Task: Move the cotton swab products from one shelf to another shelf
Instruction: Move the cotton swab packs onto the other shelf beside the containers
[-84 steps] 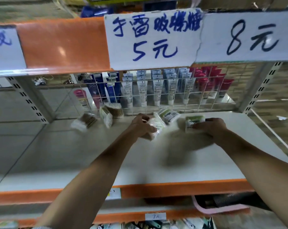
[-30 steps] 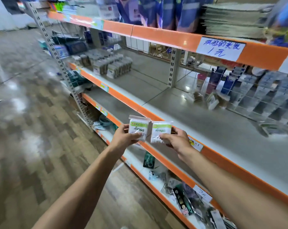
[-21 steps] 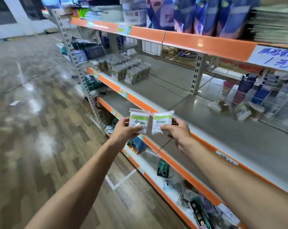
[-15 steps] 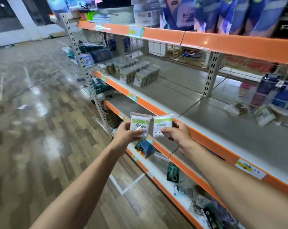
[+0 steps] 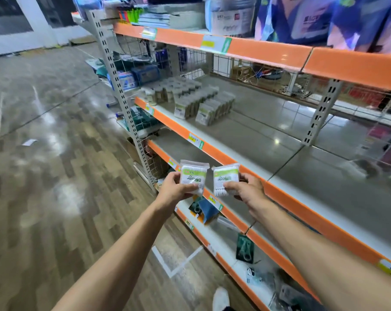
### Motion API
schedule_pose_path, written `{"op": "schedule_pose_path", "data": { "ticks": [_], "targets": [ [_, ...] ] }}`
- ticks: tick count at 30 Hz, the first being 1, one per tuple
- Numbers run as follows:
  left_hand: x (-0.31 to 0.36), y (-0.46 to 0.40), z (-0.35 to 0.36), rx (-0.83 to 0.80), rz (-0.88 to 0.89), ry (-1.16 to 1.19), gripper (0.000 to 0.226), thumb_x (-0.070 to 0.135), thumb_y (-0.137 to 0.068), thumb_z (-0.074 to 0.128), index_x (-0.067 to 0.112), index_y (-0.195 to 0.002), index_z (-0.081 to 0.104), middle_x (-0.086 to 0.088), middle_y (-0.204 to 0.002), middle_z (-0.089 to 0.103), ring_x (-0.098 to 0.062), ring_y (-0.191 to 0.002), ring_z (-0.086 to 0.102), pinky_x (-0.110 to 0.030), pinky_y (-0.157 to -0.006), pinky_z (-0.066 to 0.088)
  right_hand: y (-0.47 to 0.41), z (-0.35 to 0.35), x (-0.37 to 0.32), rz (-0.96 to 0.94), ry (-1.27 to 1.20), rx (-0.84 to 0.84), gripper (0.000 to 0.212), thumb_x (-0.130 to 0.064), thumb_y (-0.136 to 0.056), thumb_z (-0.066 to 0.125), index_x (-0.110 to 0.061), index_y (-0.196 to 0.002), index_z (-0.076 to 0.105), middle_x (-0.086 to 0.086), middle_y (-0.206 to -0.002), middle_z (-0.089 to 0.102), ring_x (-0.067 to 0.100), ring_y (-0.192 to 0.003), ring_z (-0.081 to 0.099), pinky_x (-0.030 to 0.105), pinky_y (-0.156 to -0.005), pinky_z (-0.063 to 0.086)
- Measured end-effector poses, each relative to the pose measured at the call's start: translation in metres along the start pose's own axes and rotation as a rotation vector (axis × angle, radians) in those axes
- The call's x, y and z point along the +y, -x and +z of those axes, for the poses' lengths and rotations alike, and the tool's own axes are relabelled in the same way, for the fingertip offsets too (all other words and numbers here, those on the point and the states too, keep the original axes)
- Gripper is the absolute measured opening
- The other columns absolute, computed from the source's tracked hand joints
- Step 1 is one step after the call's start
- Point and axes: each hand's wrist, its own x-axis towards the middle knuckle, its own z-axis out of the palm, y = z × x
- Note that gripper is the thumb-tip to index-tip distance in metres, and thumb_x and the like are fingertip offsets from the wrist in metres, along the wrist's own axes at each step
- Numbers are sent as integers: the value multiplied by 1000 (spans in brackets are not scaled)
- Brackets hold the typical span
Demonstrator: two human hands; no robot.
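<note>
My left hand (image 5: 175, 190) grips a small clear cotton swab packet (image 5: 193, 175) with a green and white label, held upright. My right hand (image 5: 246, 187) grips a second such packet (image 5: 226, 178) just beside it. Both packets hang in the aisle in front of the orange shelf edge (image 5: 286, 199). Further along the same shelf level, at the far left end, stand rows of cotton swab packets (image 5: 209, 104) and small round tubs (image 5: 167, 93). A few loose packets (image 5: 367, 168) lie blurred at the right on the near shelf.
Grey shelf board (image 5: 257, 131) stretches between the stacked packets and my hands. An upright post (image 5: 120, 97) marks the rack's end. Upper shelf holds packaged goods (image 5: 232, 16). Lower shelves hold scissors cards (image 5: 245, 249). Wooden floor (image 5: 55, 176) lies at the left; my shoe (image 5: 221, 297) shows below.
I took two packets off the shelf with both hands, turned left and walked along the rack. The stacked swab packets at the far end have drawn nearer.
</note>
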Motion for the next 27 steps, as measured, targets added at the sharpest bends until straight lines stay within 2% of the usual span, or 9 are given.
{"op": "schedule_pose_path", "data": {
  "ticks": [4,7,9,12,14,16,18,24,27],
  "targets": [
    [5,-46,3,-27,-9,-23,51,6,-72,83,0,-116,57,-17,-109,71,-29,-90,73,-38,-76,60,-36,4,-7,-13,12,38,29,-2,-74,78,-12,-101,70,0,-88,73,13,-74,65,24,-64,48],
    [12,-81,7,-10,-3,-25,47,4,-75,81,2,-114,57,-16,-107,71,-30,-93,72,-43,-81,57,-63,7,-14,-23,-10,70,28,1,-76,76,-13,-100,69,-4,-82,71,6,-67,63,14,-53,47],
    [21,-102,10,-17,-8,-22,45,4,-76,80,5,-113,55,-14,-107,70,-28,-93,72,-40,-80,60,-84,11,-19,-17,-31,91,28,3,-77,75,-13,-99,68,-2,-83,71,5,-66,63,10,-50,46],
    [36,-132,9,-42,8,-60,43,5,-77,79,5,-113,55,-10,-104,71,-16,-82,71,-24,-66,56,-110,19,-28,12,-60,105,25,3,-76,75,-16,-90,66,2,-87,74,13,-70,66,24,-68,54],
    [45,-152,5,-48,9,-91,44,9,-77,80,6,-114,55,-8,-106,70,-13,-82,69,-25,-70,55,-126,26,-37,33,-76,115,24,4,-76,74,-15,-88,66,6,-87,75,15,-68,68,35,-72,57],
    [54,-169,1,-38,13,-94,46,10,-77,80,8,-115,55,-6,-106,69,-13,-86,67,-31,-79,54,-140,33,-44,30,-95,124,25,7,-76,73,-14,-87,66,5,-83,74,12,-61,69,30,-62,60],
    [60,-186,-4,-25,11,-78,45,10,-76,81,10,-114,56,-1,-101,68,-11,-86,66,-32,-83,53,-153,39,-52,-2,-44,150,26,5,-75,75,-16,-87,66,1,-80,73,5,-58,68,20,-55,54],
    [73,-228,-9,-45,21,-75,45,11,-75,82,11,-113,57,-3,-102,71,-16,-88,67,-31,-78,51,-185,48,-63,1,50,188,25,-1,-72,79,-16,-91,71,-1,-80,73,10,-65,66,21,-57,52],
    [81,-247,-5,-86,55,-84,45,9,-75,82,10,-113,58,-6,-104,72,-15,-89,69,-18,-65,52,-197,50,-70,-6,85,207,24,-2,-73,79,-16,-90,70,-4,-75,70,8,-63,64,18,-55,51]
  ]
}}
